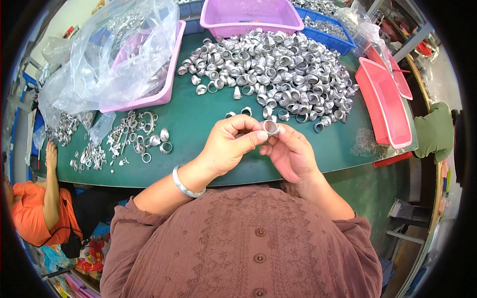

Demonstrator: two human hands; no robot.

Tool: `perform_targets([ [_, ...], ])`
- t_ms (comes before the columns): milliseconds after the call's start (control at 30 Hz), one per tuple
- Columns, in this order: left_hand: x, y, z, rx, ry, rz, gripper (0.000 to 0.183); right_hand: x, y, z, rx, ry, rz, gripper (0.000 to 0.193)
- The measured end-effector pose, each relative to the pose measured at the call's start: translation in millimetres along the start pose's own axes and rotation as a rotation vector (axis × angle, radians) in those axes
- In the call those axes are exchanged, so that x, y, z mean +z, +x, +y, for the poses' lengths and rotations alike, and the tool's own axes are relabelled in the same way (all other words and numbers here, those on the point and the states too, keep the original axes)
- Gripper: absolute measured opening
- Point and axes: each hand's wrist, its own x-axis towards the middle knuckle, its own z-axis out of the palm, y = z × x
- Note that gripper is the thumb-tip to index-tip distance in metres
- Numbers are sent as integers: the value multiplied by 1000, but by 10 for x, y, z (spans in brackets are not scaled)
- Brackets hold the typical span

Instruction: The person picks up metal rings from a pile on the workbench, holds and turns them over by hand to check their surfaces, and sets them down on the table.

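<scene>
A silver-coloured metal ring (270, 127) is pinched between my two hands over the near part of the green table (198, 166). My left hand (232, 140), with a pale bangle (185, 183) on its wrist, grips the ring's left side between thumb and fingers. My right hand (294, 153) holds the ring's right side with thumb and fingertips, its other fingers curled. Just beyond my hands lies a big heap of similar rings (278, 69). A few loose rings (246, 111) sit at the heap's near edge, close to my left hand's knuckles.
To the left are small piles of metal pieces (131, 134) and a purple basket (171, 82) with a clear plastic bag (114, 54) over it. A pink-purple tub (253, 12) and blue tray (328, 35) stand behind. Red baskets (385, 102) flank the right. A co-worker's arm (51, 184) rests at far left.
</scene>
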Motion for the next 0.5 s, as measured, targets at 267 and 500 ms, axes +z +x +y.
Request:
perform_targets([
  [267, 17, 36, 17, -99, 30, 4, 11, -8, -11, -109, -9, -122, 100, 17],
  [500, -389, -16, 467, -168, 220, 51, 17, -89, 450, -856, 143, -631, 122, 18],
])
